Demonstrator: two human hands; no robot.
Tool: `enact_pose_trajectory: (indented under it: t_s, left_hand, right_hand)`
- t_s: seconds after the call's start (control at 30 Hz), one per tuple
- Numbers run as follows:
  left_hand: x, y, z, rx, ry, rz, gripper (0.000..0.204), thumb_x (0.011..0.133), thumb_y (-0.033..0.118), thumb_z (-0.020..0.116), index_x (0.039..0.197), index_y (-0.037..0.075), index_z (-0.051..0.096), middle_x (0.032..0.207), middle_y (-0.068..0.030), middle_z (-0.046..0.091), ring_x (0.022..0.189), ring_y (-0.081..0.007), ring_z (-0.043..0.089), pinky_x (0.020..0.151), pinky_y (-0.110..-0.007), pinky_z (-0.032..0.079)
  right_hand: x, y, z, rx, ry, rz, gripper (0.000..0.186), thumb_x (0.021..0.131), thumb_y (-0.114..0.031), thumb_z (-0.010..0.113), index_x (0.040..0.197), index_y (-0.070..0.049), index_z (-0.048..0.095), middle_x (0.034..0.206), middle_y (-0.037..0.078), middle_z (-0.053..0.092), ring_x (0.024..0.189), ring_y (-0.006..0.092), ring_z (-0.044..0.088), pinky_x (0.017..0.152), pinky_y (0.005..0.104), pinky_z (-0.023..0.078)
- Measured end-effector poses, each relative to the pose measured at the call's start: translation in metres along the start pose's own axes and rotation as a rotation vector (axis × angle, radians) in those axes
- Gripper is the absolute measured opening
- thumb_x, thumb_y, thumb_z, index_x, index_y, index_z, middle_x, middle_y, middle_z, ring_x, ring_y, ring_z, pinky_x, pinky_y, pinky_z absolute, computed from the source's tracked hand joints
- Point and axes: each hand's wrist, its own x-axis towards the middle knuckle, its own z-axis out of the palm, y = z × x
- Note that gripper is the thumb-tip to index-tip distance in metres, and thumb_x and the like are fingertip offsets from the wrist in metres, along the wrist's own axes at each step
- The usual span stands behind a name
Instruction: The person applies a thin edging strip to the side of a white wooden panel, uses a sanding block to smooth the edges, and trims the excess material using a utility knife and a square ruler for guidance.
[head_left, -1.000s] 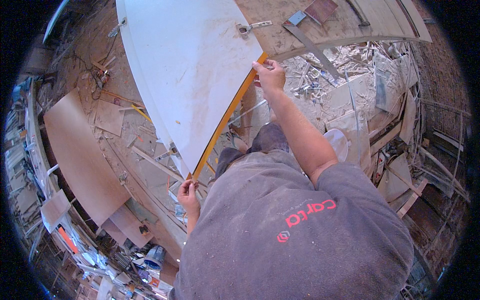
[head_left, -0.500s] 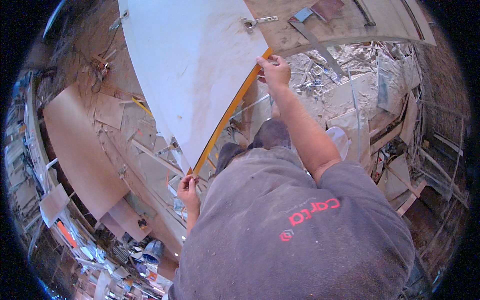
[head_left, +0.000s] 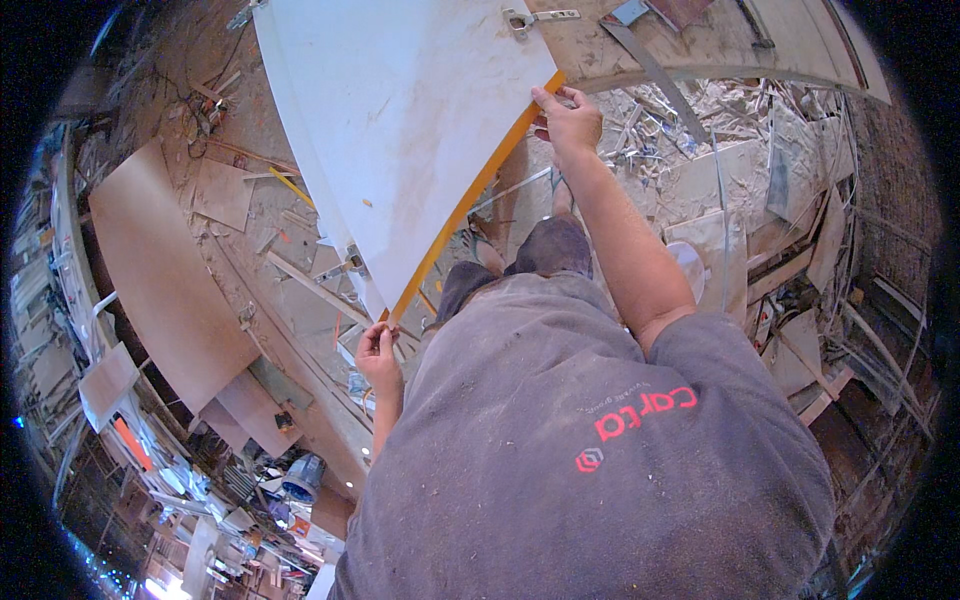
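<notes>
A large white cabinet door panel (head_left: 400,130) lies in front of me, with metal hinges (head_left: 353,262) along its sides. A yellow-orange edging strip (head_left: 465,205) runs along the panel's near edge. My left hand (head_left: 380,362) pinches the strip's near end, at the panel's pointed-looking lower corner. Near the far end, my right hand (head_left: 572,122) has its thumb at the panel's edge and its fingers curled around the strip. Another hinge (head_left: 519,20) sits close to the far right corner.
Brown boards (head_left: 165,260) lean or lie at the left. A workbench (head_left: 680,55) at the far right holds a long metal strip (head_left: 655,80). Scraps and shavings (head_left: 640,130) litter the floor beneath it. A blue bucket-like object (head_left: 303,478) stands lower left among offcuts.
The view has shifted, so panel and hands appear slightly higher and further right. Both hands keep their places on the strip. The dark line between strip and panel shows less.
</notes>
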Motion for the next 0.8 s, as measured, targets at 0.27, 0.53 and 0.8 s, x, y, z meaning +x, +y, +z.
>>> enact_pose_trajectory:
  t_s: [0.27, 0.53, 0.8]
  left_hand:
    - [0.002, 0.005, 0.003, 0.023, -0.005, 0.009, 0.014, 0.101, 0.002, 0.062, 0.112, -0.005, 0.068, 0.099, -0.0108, 0.074, 0.09, -0.0176, 0.072, 0.086, -0.031, 0.058]
    - [0.003, 0.003, 0.001, -0.021, -0.002, 0.001, 0.014, 0.101, 0.002, 0.063, 0.112, -0.005, 0.068, 0.099, -0.0118, 0.074, 0.091, -0.0181, 0.073, 0.086, -0.031, 0.058]
    - [0.003, 0.011, 0.004, 0.059, -0.015, -0.003, 0.014, 0.101, 0.003, 0.063, 0.111, -0.005, 0.068, 0.098, -0.0115, 0.074, 0.09, -0.0178, 0.072, 0.087, -0.032, 0.058]
  right_hand:
    - [-0.006, -0.005, 0.002, 0.051, 0.02, 0.04, 0.051, 0.083, -0.024, 0.088, 0.121, 0.003, 0.068, 0.1, 0.013, 0.074, 0.078, 0.0199, 0.075, 0.06, 0.0324, 0.063]
    - [-0.013, -0.011, 0.003, 0.06, 0.039, 0.027, 0.048, 0.082, -0.024, 0.089, 0.116, 0.004, 0.071, 0.1, 0.013, 0.075, 0.078, 0.0184, 0.074, 0.057, 0.0322, 0.064]
    - [-0.011, -0.002, 0.003, 0.068, 0.002, 0.027, 0.048, 0.087, -0.031, 0.086, 0.119, -0.001, 0.069, 0.099, 0.01, 0.074, 0.076, 0.0183, 0.074, 0.06, 0.0322, 0.06]
